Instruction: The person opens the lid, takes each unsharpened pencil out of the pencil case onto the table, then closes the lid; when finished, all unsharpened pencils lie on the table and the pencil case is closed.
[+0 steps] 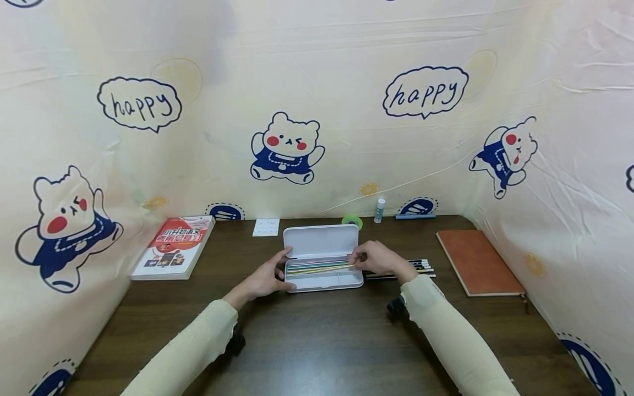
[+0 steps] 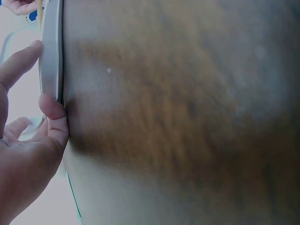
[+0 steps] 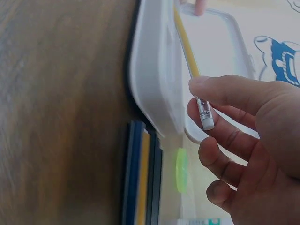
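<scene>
L hand (image 1: 264, 280): thumb & fingers curled round left end of white pencil case (image 1: 323, 281) — steadying it.
R hand (image 1: 378, 258): pinches eraser end of yellow pencil (image 1: 322, 268), which lies lengthwise in open case tray on other pencils.
Case: mid-table (image 1: 317, 341), lid up.
Loose pencils (image 1: 423, 267): just right of case, behind R wrist.
Sides: red book (image 1: 173, 247) left, brown notebook (image 1: 477, 261) right.
Far edge: note card (image 1: 266, 226), green tape roll (image 1: 352, 221), glue stick (image 1: 379, 210).

The head view is bright, evenly lit and sharp, with soft shadows and wide-angle bowing at its edges. Both wrist views are dimmer, washed out, with the wood grain blurred.
</scene>
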A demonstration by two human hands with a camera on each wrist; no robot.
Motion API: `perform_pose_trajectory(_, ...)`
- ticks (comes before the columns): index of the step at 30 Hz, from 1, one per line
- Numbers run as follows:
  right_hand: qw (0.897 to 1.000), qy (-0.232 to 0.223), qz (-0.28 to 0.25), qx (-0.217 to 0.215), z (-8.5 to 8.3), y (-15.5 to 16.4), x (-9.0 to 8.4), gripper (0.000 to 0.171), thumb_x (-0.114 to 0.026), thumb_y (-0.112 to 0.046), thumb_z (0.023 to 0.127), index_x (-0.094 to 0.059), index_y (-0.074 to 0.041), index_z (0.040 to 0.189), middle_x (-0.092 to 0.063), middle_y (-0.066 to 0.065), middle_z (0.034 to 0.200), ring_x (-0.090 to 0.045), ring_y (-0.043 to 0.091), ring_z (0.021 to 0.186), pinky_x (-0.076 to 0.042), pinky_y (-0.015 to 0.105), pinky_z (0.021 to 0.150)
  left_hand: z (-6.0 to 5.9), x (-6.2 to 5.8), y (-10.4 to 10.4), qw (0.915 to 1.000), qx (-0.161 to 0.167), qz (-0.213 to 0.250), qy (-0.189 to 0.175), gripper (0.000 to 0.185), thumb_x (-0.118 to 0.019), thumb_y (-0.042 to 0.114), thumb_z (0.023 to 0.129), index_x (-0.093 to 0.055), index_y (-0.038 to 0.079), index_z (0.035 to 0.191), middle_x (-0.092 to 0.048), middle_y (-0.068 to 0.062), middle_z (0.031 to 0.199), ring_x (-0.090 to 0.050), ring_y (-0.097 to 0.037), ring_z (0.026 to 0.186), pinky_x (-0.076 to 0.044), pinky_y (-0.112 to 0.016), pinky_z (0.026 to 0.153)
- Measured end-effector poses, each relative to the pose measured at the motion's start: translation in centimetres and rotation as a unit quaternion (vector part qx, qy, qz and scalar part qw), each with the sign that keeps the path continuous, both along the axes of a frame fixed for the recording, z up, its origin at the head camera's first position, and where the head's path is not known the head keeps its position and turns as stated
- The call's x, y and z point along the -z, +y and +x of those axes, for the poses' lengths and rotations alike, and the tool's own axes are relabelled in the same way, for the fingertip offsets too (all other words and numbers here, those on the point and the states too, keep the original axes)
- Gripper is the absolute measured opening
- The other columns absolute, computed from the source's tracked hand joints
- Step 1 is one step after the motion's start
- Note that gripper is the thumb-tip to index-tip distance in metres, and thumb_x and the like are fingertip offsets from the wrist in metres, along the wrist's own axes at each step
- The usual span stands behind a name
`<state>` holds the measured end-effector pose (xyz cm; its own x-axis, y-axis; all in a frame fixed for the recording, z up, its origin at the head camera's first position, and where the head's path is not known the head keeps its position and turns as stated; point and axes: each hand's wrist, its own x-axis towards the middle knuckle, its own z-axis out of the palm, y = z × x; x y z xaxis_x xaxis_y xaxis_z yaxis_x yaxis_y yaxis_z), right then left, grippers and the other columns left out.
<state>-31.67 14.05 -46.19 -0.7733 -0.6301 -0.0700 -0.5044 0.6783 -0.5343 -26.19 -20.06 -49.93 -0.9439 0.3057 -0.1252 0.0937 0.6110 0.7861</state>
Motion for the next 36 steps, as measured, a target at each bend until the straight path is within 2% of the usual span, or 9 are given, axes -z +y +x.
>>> perform_pose_trajectory(6,1.000,0.017,-0.022,-0.006,0.2,2.3,-1.1,0.006,-0.070,-0.012,0.092,-0.075,-0.013,0.093,-0.067,-0.005,0.082,-0.056,0.011,0.075,-0.046,0.026,0.069,-0.1,0.1,-0.1,1.0000,0.000,0.003,0.000,0.105,-0.088,0.021,0.077,-0.023,0.023,0.159,-0.051,-0.013,0.142,-0.054,-0.017,0.090,-0.045,-0.030,0.074)
perform_pose_trajectory(10,0.999,0.011,-0.028,0.022,0.2,4.3,-1.3,0.005,-0.071,-0.015,0.092,-0.076,-0.015,0.094,-0.068,-0.006,0.083,-0.056,0.011,0.076,-0.047,0.026,0.070,-0.1,0.1,-0.1,1.0000,-0.002,0.002,-0.001,0.105,-0.088,0.022,0.077,-0.023,0.023,0.159,-0.050,-0.013,0.142,-0.054,-0.017,0.090,-0.046,-0.030,0.074)
perform_pose_trajectory(15,0.998,0.003,-0.039,0.044,0.7,7.0,-1.5,0.009,-0.071,-0.016,0.092,-0.075,-0.010,0.097,-0.069,-0.004,0.084,-0.056,0.012,0.078,-0.047,0.028,0.071,-0.1,0.1,-0.1,1.0000,-0.003,0.000,-0.004,0.105,-0.087,0.022,0.077,-0.022,0.023,0.160,-0.049,-0.013,0.143,-0.054,-0.017,0.091,-0.046,-0.030,0.073)
perform_pose_trajectory(24,0.995,-0.023,-0.028,0.096,1.7,12.2,-0.7,0.009,-0.070,-0.016,0.092,-0.075,-0.011,0.098,-0.070,-0.004,0.088,-0.056,0.015,0.081,-0.047,0.031,0.074,0.0,-0.1,-0.1,1.0000,-0.002,-0.002,-0.003,0.105,-0.087,0.022,0.078,-0.022,0.022,0.160,-0.050,-0.013,0.144,-0.054,-0.017,0.091,-0.046,-0.029,0.073)
perform_pose_trajectory(28,0.992,-0.036,-0.021,0.117,2.2,14.1,-0.5,0.007,-0.070,-0.016,0.093,-0.075,-0.014,0.097,-0.070,-0.004,0.088,-0.056,0.017,0.080,-0.048,0.031,0.072,0.0,-0.1,-0.2,1.0000,0.003,0.000,0.001,0.106,-0.087,0.021,0.077,-0.021,0.020,0.160,-0.050,-0.015,0.143,-0.054,-0.017,0.091,-0.046,-0.027,0.071)
perform_pose_trajectory(36,0.992,-0.045,-0.005,0.121,3.0,16.7,-0.1,0.004,-0.072,-0.013,0.090,-0.074,-0.012,0.093,-0.068,-0.002,0.085,-0.054,0.014,0.076,-0.045,0.029,0.070,0.0,0.0,-0.2,1.0000,0.003,0.003,-0.009,0.104,-0.087,0.021,0.078,-0.022,0.023,0.159,-0.050,-0.012,0.141,-0.054,-0.017,0.090,-0.045,-0.028,0.074)
